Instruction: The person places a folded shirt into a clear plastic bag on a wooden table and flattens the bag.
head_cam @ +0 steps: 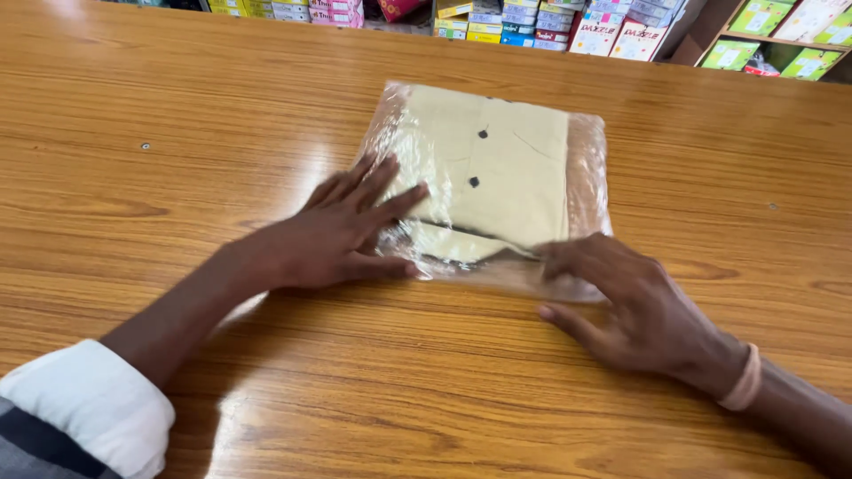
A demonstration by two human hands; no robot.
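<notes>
A folded cream shirt with small black buttons lies in a clear plastic bag [497,168] on the wooden table [160,177]. My left hand [342,231] lies flat with fingers spread on the bag's near left corner, pressing the plastic down. My right hand [630,306] rests on the bag's near right edge, fingertips on the loose plastic flap, thumb on the table. Neither hand grips the bag. A pale band circles my right wrist, and a white cuff shows on my left sleeve.
Stacks of small coloured boxes [532,22] line the far edge behind the table. Green boxes sit on a wooden shelf [772,40] at the top right. Bare wood surrounds the bag on all sides.
</notes>
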